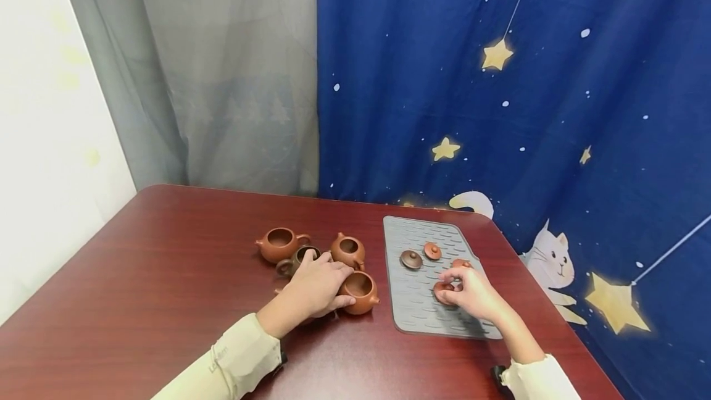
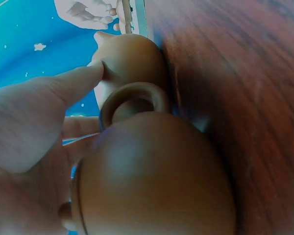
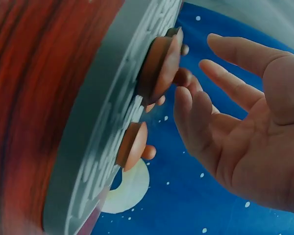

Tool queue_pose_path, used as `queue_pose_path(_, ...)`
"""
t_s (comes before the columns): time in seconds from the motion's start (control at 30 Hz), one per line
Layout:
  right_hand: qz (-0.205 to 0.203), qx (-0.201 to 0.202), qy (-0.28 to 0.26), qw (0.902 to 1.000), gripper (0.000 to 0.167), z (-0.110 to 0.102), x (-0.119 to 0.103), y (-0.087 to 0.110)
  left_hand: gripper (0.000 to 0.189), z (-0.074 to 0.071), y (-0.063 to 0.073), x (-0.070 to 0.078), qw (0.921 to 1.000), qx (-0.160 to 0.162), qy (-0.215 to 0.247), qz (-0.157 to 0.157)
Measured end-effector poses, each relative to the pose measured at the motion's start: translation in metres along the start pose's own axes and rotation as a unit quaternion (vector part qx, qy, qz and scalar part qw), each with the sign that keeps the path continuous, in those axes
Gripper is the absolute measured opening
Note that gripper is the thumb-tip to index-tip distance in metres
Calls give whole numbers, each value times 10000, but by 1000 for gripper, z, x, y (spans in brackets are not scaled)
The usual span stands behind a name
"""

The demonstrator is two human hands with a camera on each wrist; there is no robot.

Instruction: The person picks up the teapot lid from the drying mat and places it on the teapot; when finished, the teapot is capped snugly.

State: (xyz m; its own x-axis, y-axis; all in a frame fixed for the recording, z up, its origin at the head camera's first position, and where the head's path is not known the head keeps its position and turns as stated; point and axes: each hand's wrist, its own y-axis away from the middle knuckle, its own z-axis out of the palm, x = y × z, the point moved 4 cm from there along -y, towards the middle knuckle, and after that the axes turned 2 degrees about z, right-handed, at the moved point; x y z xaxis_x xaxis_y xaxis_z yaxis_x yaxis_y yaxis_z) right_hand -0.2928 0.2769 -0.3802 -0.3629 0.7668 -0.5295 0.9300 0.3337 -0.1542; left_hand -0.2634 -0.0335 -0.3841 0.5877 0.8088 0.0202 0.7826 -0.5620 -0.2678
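My left hand (image 1: pixel 318 286) reaches across a cluster of small clay teapots, its thumb at the rim of the near-right reddish-brown teapot (image 1: pixel 359 292). In the left wrist view, a lidded teapot (image 2: pixel 157 171) stands close under the palm; the arm mostly covers it in the head view. Past the fingers are a dark teapot (image 1: pixel 302 258) and two open reddish ones, a far-right teapot (image 1: pixel 348 250) and a far-left teapot (image 1: pixel 278 245). My right hand (image 1: pixel 471 292) is over a reddish lid (image 3: pixel 159 71) on the grey mat, fingertips right at its knob, thumb apart.
The grey mat (image 1: pixel 408 320) lies at the right of the dark red table (image 1: pixel 183 276). On it sit a dark brown lid (image 1: pixel 411 259), a small reddish lid (image 1: pixel 432 251) and another reddish lid (image 1: pixel 461 263) by the right hand. Curtains hang behind the table.
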Motion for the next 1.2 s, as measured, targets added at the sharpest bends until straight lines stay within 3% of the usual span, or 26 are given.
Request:
queue_pose_path(0.13,-153,-166,49,9997,23,-1,5,-1,48,-3,-2,2,9998,-28,134,-131)
queue_pose_path(0.3,-129,-100,146,9998,18,-2,12,-6,48,-4,-3,-1,9994,-35,218,-251)
queue_pose_path(0.63,300,106,117,9994,16,2,22,-5,50,-2,-3,-3,9991,-146,295,-281)
queue_pose_path(1.03,496,368,-127,9980,12,0,20,-4,50,0,-3,-1,9981,-291,357,-404)
queue_pose_path(1.2,327,538,-196,9978,9,3,11,-4,52,0,-2,-1,9982,-305,293,-420)
